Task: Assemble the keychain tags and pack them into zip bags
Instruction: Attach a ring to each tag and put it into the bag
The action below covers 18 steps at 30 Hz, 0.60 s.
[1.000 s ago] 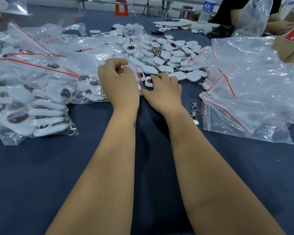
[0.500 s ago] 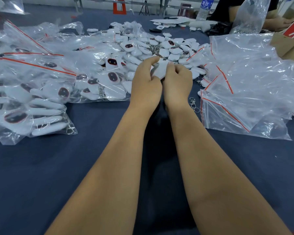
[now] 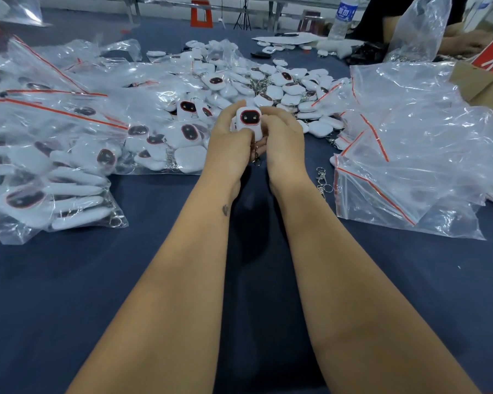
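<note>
Already several filled bags [image 3: 54,155] lie at the left. Both hands, left hand [image 3: 231,143] and right hand [image 3: 282,140], pinch one tag [image 3: 249,120] at centre; loose tags [image 3: 291,92] and empty bags [image 3: 410,155] remain.

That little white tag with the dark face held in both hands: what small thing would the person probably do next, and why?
Probably carry it right to an empty zip bag. Both the left hand and right hand grip the tag, face up, and a metal ring already hangs below it, so it looks assembled. Whether the ring is fully clipped on is hidden.
</note>
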Each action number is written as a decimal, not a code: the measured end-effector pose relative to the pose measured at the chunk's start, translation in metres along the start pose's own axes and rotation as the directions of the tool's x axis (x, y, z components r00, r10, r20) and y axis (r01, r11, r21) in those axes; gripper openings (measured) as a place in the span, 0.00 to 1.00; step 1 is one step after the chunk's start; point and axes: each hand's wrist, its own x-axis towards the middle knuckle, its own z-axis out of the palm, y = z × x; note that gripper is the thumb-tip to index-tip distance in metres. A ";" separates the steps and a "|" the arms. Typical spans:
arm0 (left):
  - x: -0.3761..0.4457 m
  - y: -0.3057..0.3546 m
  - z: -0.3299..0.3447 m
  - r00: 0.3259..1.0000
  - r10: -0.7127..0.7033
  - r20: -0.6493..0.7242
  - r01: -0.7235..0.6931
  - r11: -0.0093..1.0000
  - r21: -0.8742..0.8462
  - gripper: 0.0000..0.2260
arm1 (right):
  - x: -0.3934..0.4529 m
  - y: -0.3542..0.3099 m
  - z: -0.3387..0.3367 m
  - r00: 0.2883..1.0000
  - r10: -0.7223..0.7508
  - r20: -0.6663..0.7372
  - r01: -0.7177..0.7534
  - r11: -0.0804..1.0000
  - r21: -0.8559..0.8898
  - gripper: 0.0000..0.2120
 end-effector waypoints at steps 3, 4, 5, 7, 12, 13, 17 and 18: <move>0.001 0.000 -0.003 0.999 -0.015 0.032 0.016 1.000 -0.014 0.24 | -0.002 0.000 0.000 0.993 0.021 0.119 -0.017 0.999 -0.032 0.12; 0.002 0.000 -0.005 0.999 -0.021 0.033 0.021 1.000 -0.010 0.24 | -0.003 0.000 0.000 0.992 0.021 0.125 -0.016 0.999 -0.044 0.11; 0.004 -0.001 -0.005 0.999 -0.023 0.036 0.023 1.000 -0.010 0.24 | -0.003 0.000 0.000 0.992 0.020 0.121 -0.014 0.999 -0.051 0.11; 0.004 -0.002 -0.005 0.998 -0.015 0.058 0.015 1.000 0.003 0.24 | -0.004 -0.001 0.000 0.995 0.010 0.098 -0.004 0.998 -0.061 0.09; 0.002 -0.004 -0.003 0.994 0.031 0.101 -0.039 0.997 0.072 0.24 | -0.005 -0.002 -0.001 0.996 0.026 0.080 -0.024 0.999 -0.037 0.09; 0.002 -0.004 -0.003 0.994 0.034 0.106 -0.042 0.996 0.079 0.24 | -0.005 -0.001 -0.001 0.996 0.033 0.079 -0.030 0.999 -0.030 0.09; 0.001 -0.004 -0.003 0.993 0.038 0.109 -0.048 0.995 0.084 0.24 | -0.004 0.000 0.000 0.997 0.033 0.077 -0.032 0.999 -0.015 0.10; 0.001 -0.004 -0.003 0.993 0.037 0.110 -0.047 0.995 0.090 0.24 | -0.004 0.001 0.000 0.997 0.029 0.077 -0.027 0.999 -0.022 0.10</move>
